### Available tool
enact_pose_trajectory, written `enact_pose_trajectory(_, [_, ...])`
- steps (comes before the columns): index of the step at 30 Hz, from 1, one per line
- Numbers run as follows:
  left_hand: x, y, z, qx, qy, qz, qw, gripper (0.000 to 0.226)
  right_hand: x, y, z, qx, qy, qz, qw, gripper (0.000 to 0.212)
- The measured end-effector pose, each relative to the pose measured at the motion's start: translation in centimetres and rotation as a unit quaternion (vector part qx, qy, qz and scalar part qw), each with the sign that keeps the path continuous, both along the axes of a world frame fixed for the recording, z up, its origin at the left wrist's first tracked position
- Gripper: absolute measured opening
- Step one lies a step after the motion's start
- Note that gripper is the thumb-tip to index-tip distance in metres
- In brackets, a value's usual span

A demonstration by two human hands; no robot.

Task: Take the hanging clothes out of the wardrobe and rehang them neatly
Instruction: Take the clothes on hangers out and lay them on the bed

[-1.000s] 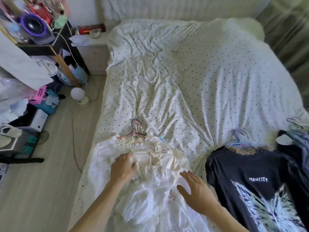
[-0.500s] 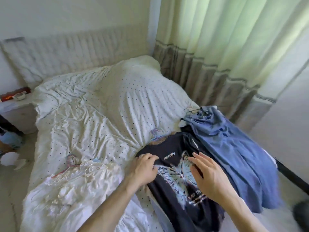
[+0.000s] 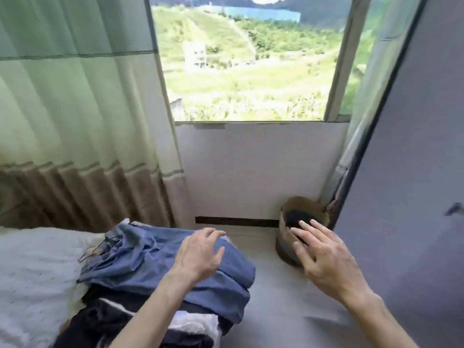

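Note:
A blue garment (image 3: pixel 150 259) on a dark wire hanger (image 3: pixel 96 249) lies over the bed's right edge. Beneath it shows part of the dark T-shirt (image 3: pixel 105 320) with its white print. My left hand (image 3: pixel 200 254) hovers over or rests on the blue garment with fingers spread and loosely bent, gripping nothing. My right hand (image 3: pixel 324 257) is in the air over the floor to the right of the bed, fingers straight and spread, empty. The grey wardrobe door (image 3: pixel 414 172) stands at the far right.
The white dotted bedspread (image 3: pixel 32 272) fills the lower left. Green and brown curtains (image 3: pixel 75 146) hang behind the bed beside a window (image 3: pixel 251 59). A round basket (image 3: pixel 301 229) with dark contents sits on the floor in the corner by the wardrobe door.
The view has swung right, from the white dress to the dark T-shirt to the blue garment and window. Both hands have moved right; the right one now hangs over the floor.

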State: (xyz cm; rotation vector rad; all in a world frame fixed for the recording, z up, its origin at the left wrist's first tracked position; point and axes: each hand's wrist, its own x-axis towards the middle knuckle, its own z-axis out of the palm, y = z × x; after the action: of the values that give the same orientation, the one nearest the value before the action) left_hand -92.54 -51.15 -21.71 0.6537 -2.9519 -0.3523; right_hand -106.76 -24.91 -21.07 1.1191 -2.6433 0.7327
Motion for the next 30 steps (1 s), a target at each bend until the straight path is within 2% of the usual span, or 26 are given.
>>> enact_pose_trajectory(7, [-18.2, 9.1, 3.3, -0.023, 0.015, -0.221, 0.975, 0.044, -4.5, 12.1, 1.9, -0.003, -0.019, -0.221, 0.975, 0.051])
enact_pose_trajectory(12, [-25.7, 17.1, 4.6, -0.021, 0.037, -0.379, 0.924, 0.045, -4.0, 18.9, 2.2, -0.003, 0.003, -0.373, 0.928, 0.057])
enact_pose_trajectory(18, [-30.7, 26.3, 5.9, -0.008, 0.048, -0.522, 0.851, 0.045, 0.0, 24.8, 2.9, 0.009, 0.020, -0.515, 0.857, 0.052])
enact_pose_trajectory(23, [-31.8, 34.6, 5.9, 0.023, 0.024, -0.607, 0.794, 0.045, 4.2, 29.6, 3.8, 0.005, 0.039, -0.609, 0.792, 0.058])
enact_pose_trajectory(27, [-31.6, 41.3, 6.0, 0.045, 0.008, -0.653, 0.756, 0.045, 5.4, 33.8, 4.9, 0.010, 0.046, -0.665, 0.745, 0.041])
enact_pose_trajectory(30, [-31.7, 45.8, 6.0, 0.045, 0.003, -0.677, 0.734, 0.045, 4.6, 37.6, 5.9, 0.007, 0.056, -0.694, 0.718, 0.039])
